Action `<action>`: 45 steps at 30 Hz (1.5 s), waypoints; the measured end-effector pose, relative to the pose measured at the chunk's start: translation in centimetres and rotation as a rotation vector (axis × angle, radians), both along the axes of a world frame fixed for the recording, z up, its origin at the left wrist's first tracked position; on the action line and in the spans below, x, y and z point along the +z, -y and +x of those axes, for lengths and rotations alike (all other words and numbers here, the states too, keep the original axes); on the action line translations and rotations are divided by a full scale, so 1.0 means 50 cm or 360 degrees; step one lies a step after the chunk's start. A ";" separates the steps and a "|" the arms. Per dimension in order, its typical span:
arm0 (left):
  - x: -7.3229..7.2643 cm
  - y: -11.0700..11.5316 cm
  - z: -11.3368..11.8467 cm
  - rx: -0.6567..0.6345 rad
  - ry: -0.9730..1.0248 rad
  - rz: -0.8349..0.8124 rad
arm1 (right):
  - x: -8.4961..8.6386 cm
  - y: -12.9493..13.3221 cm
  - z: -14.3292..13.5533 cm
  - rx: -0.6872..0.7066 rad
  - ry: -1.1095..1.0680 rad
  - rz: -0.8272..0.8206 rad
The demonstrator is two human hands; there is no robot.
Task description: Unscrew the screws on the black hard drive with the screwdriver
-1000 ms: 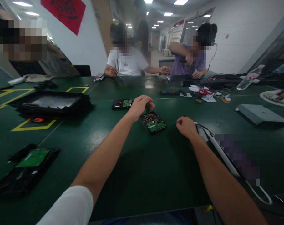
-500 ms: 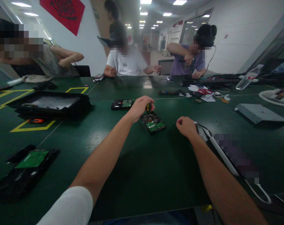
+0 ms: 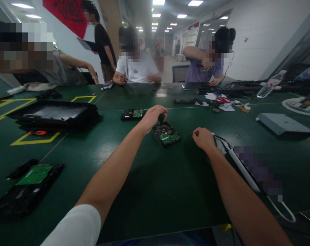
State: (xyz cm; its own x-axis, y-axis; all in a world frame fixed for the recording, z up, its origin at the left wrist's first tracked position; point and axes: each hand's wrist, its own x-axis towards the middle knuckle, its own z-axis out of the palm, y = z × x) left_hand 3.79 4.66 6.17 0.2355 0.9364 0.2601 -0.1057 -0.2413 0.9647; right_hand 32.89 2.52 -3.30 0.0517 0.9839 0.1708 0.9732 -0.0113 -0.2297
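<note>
A black hard drive with a green circuit board (image 3: 169, 137) lies on the dark green table (image 3: 155, 191) in front of me. My left hand (image 3: 155, 118) is closed around a screwdriver (image 3: 161, 119), held upright over the drive's far left part; its tip is too small to make out. To the right of the drive, my right hand (image 3: 202, 137) rests on the table with its fingers curled together. Whatever those fingers may hold is hidden or too small to name. A second drive (image 3: 132, 114) lies beyond my left forearm.
Black trays (image 3: 55, 114) are stacked at the left, above a drive with a green board (image 3: 36, 174). A white-edged device with a cable (image 3: 243, 169) lies beside my right forearm. Farther right is a grey metal box (image 3: 285, 123). Several people sit or stand across the table.
The screwdriver in my left hand looks turned, its yellow marking no longer showing. My hands have barely moved. Behind the table, a standing person has shifted left, and a seated person's hand has drawn in.
</note>
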 end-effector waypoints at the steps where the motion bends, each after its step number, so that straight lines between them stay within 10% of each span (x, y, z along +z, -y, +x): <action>1: 0.002 0.003 0.001 -0.0061 0.0028 -0.0021 | 0.001 0.000 0.000 -0.0002 0.0000 -0.0003; 13: -0.009 -0.008 0.001 0.0147 -0.0134 0.0092 | -0.008 -0.007 0.004 -0.0006 0.0027 0.0010; 23: 0.001 0.007 0.007 -0.0294 0.0068 0.0002 | 0.008 0.003 -0.005 -0.0027 0.0071 -0.0038; 32: 0.001 -0.002 0.004 0.0176 -0.0117 0.0134 | 0.004 0.000 -0.003 -0.0037 0.0017 -0.0025; 45: -0.006 -0.008 -0.002 -0.0071 0.0152 -0.0053 | 0.032 0.008 -0.018 0.0051 -0.0245 0.0386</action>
